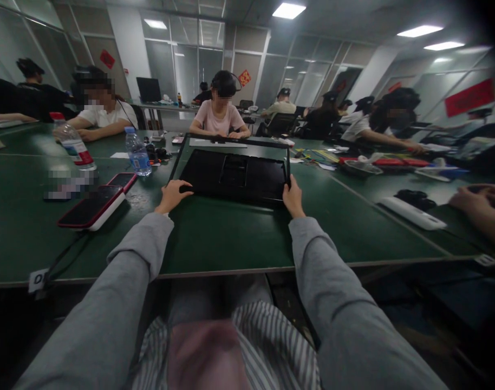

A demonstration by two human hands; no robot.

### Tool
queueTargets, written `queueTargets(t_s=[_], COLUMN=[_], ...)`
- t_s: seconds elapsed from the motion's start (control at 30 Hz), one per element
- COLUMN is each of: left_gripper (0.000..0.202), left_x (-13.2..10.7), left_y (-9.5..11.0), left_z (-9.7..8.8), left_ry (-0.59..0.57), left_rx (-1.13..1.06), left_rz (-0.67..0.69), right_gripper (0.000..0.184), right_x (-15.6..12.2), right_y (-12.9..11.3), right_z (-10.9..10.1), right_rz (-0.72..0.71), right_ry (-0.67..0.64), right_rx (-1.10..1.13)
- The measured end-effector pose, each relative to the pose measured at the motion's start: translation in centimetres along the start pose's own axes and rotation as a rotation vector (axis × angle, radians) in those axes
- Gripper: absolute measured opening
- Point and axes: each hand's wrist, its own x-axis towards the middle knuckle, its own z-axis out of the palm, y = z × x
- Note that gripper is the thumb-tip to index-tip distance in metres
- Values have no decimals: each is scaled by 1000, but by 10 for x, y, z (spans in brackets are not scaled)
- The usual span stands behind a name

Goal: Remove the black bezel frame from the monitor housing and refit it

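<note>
A thin black rectangular frame [267, 143] is tilted up over the table in front of me. My left hand [173, 196] pinches its lower left corner, fingers curled round the edge. At the lower right corner, my right hand [293, 197] grips the same frame with the thumb on the near side. Within the frame's outline shows a shallow black panel [202, 170] with a raised rectangular section in its middle. The frame's lower bar blends with the panel's front edge, so I cannot tell whether they touch.
On the green table [231, 238], a phone on a white block [91, 208] and two bottles, one a blue-capped bottle [137, 153], stand left. A white bar-shaped device [412, 213] lies right, near another person's hand [479, 208]. A person in pink [219, 116] sits opposite.
</note>
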Motion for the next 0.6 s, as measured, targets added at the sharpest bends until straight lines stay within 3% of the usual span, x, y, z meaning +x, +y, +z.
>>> queueTargets(t_s=[0.33,0.6], left_gripper=[34,48], left_x=[3,-2], left_y=[7,-9], left_z=[8,-11], left_ry=[-126,-169], left_rx=[281,371], left_rz=[73,161], right_gripper=[58,49], right_x=[1,1], right_y=[20,22], right_z=[4,7], right_rz=[82,44], right_ry=[36,34], right_rx=[-90,-50])
